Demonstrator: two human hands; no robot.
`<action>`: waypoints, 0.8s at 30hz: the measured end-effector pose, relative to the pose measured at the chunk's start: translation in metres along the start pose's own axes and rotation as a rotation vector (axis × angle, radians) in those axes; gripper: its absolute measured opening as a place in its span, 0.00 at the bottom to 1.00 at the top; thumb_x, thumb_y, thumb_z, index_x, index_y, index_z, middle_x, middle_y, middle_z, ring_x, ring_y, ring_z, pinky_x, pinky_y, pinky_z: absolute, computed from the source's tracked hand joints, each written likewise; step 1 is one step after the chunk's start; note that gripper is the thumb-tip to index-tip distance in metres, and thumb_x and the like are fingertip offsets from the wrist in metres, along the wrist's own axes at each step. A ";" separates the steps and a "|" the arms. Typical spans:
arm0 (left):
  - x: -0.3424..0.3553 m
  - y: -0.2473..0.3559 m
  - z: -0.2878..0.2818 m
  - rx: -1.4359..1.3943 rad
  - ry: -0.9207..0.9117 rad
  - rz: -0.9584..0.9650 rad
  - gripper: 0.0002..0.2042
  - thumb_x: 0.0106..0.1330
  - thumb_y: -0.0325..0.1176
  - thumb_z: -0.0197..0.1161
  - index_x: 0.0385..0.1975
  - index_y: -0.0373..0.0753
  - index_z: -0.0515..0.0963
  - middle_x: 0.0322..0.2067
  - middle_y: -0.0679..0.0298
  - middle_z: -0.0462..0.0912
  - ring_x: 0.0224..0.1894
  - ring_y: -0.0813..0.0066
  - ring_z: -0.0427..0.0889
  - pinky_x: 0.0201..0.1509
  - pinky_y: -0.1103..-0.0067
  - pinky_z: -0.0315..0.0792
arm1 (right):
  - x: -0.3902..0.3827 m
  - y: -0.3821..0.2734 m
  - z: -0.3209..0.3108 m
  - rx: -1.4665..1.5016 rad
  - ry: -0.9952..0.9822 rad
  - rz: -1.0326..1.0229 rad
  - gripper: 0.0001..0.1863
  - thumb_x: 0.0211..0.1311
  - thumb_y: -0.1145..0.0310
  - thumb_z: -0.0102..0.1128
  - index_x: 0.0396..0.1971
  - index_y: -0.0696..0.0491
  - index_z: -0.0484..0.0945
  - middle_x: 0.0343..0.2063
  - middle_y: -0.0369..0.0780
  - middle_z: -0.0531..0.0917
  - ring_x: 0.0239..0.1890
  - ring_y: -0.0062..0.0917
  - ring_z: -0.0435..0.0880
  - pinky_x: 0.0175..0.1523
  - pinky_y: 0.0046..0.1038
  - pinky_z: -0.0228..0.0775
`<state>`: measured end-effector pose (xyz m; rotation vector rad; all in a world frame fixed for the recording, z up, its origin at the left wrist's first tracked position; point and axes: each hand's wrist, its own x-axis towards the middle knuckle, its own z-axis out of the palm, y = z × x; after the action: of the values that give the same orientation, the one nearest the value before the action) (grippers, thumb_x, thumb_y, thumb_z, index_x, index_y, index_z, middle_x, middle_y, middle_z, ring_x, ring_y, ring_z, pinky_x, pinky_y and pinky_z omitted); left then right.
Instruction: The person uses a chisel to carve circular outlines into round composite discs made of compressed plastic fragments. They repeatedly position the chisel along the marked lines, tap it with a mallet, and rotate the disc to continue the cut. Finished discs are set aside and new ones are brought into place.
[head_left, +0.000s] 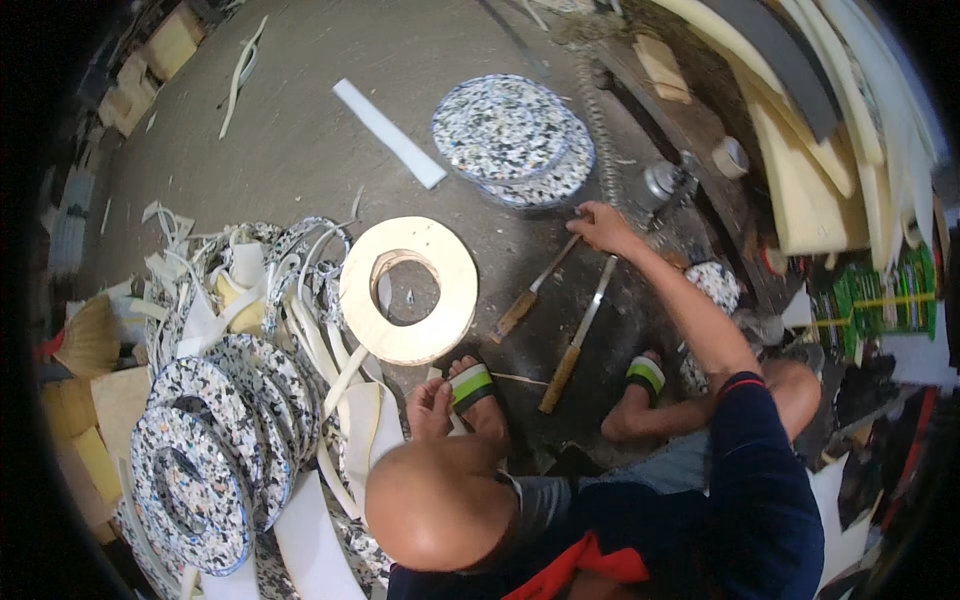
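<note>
My right hand [605, 228] is closed, its fingertips pinching the far end of a narrow metal tool [538, 283] with a wooden handle that points back toward me. Beside it on the floor lies a long knife [585, 335], also wooden-handled. Close to my left knee, my left hand [430, 408] has its fingers curled together; what they hold, if anything, I cannot make out. Just beyond that hand rests a stack of pale wooden rings [450, 290]. Farther off, speckled foam discs [500, 125] edged in blue lie one on another.
Speckled foam rings [190, 480] and cut foam strips [335, 350] heap up at my left. A white strip [388, 132] lies on the floor ahead. A coiled hose [598, 130] runs to a metal device [662, 182] beyond my right hand. Foam sheets [800, 170] lean at right.
</note>
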<state>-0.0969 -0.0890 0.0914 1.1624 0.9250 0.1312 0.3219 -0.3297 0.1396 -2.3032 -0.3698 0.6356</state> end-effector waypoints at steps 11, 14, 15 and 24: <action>0.043 -0.004 0.013 -0.101 0.131 -0.025 0.11 0.72 0.35 0.68 0.45 0.34 0.78 0.36 0.67 0.82 0.40 0.81 0.80 0.47 0.81 0.74 | 0.206 0.038 0.059 0.912 0.258 0.441 0.25 0.59 0.50 0.76 0.43 0.54 0.79 0.37 0.41 0.80 0.31 0.29 0.79 0.32 0.34 0.82; 0.051 0.010 0.018 -0.108 0.161 -0.071 0.12 0.71 0.33 0.68 0.47 0.33 0.78 0.36 0.66 0.83 0.41 0.80 0.81 0.46 0.80 0.77 | 0.223 0.036 0.057 0.818 0.351 0.626 0.21 0.57 0.52 0.78 0.40 0.49 0.79 0.36 0.38 0.79 0.34 0.28 0.78 0.37 0.36 0.83; 0.053 0.015 0.022 -0.141 0.141 -0.037 0.13 0.71 0.33 0.68 0.48 0.33 0.78 0.36 0.66 0.83 0.40 0.80 0.81 0.46 0.79 0.78 | 0.223 0.033 0.056 0.871 0.310 0.623 0.20 0.57 0.54 0.79 0.40 0.48 0.79 0.36 0.37 0.78 0.37 0.29 0.76 0.41 0.35 0.83; 0.071 0.062 0.030 -0.211 0.155 0.131 0.25 0.74 0.43 0.64 0.65 0.38 0.68 0.57 0.55 0.78 0.54 0.65 0.81 0.49 0.73 0.82 | 0.080 -0.065 0.089 1.402 -0.039 0.146 0.17 0.70 0.68 0.65 0.54 0.56 0.74 0.52 0.47 0.82 0.52 0.38 0.84 0.49 0.44 0.84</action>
<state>-0.0089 -0.0460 0.1055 1.0264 0.9464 0.4207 0.3358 -0.1997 0.1023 -0.9686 0.2192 0.6782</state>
